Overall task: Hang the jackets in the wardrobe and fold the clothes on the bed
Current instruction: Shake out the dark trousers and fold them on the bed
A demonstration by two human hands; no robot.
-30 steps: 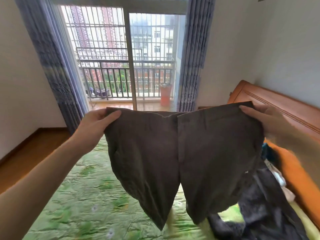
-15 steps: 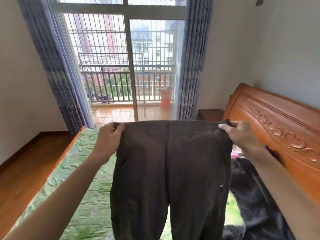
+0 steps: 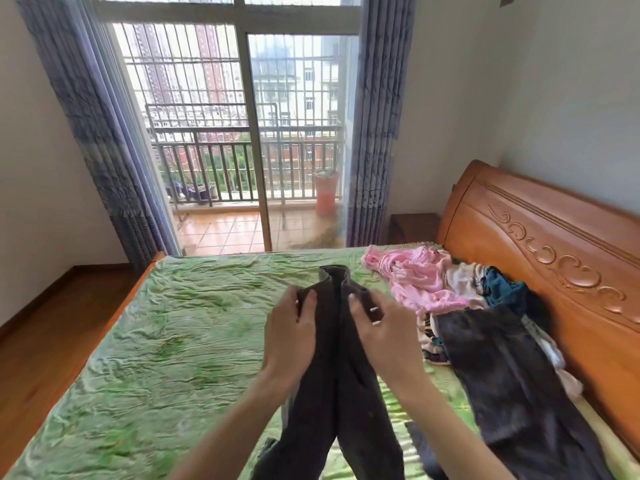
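Trousers (image 3: pixel 337 358) now lower, halves together, each hand (image 3: pixel 291 336) (image 3: pixel 379 336) pinching waistband.

Left of the gripped trousers (image 3: pixel 332 344), open green bedspread (image 3: pixel 166 341); right, clothes pile (image 3: pixel 450 285) and headboard (image 3: pixel 540 244) crowd close, perhaps touching.

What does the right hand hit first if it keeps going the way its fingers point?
The right hand points forward and left, gripping the dark trousers at the waistband. Going on, it would likely meet the left hand just across the fold; depth is unclear, so it might pass above it.
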